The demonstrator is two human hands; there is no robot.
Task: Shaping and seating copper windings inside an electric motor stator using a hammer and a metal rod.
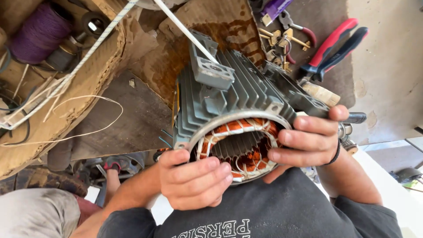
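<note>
head view | grey finned motor stator (229, 94) at centre, open end showing copper windings (246, 145) | left hand (194, 178) at 7 o'clock, fingers curled on rim | right hand (310, 141) at 4 o'clock, gripping housing edge | red-handled pliers (335, 46) at 2 o'clock | purple thread spool (39, 31) at 10 o'clock

Both hands (194, 178) (308, 141) on motor stator (229, 101)

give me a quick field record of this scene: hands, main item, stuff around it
left hand: fingers curled on the lower rim of the motor stator
right hand: gripping the stator's right rim
motor stator: grey finned housing, copper windings laced with white cord, open end facing the camera
pliers: red and blue handles, upper right
keys: beside the pliers
thread spool: purple, upper left
</note>
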